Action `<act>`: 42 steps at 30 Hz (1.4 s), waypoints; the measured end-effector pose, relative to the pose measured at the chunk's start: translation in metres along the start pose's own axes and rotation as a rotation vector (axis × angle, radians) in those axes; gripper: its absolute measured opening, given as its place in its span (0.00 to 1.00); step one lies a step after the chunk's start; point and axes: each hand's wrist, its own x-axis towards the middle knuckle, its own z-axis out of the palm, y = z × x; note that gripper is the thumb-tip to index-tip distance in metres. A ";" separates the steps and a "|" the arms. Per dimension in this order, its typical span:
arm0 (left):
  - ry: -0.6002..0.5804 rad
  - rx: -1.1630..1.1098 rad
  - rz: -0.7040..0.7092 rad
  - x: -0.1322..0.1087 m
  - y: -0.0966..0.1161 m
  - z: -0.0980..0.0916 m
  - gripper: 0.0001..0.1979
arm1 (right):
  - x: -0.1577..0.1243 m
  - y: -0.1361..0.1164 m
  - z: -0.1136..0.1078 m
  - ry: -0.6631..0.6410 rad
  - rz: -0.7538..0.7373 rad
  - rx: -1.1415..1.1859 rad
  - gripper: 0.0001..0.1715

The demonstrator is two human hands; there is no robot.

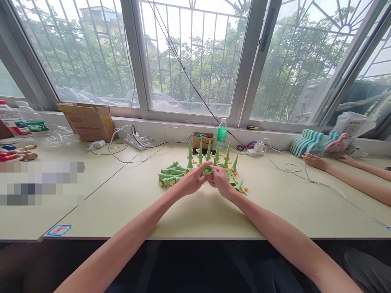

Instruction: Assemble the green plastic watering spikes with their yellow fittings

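Both my hands meet over the middle of the pale table [195,211]. My left hand [192,180] and my right hand [219,180] pinch a small green plastic cone piece [208,169] between them, its round open end facing me. Behind the hands, several green cone spikes [208,154] stand upright in a row. To the left lies a heap of the same green pieces [170,175] on their sides. More green spikes with small yellow parts [238,186] lie just right of my right hand.
Another person's arms [345,175] rest on the table at the right near stacked teal and pink items [308,140]. A cardboard box [89,120], power strip [138,141], cables, a green bottle [222,131] and a small box [203,140] line the window sill.
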 end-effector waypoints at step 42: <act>0.065 -0.262 -0.097 0.003 -0.008 0.006 0.18 | 0.003 0.014 -0.001 0.070 -0.190 -0.242 0.28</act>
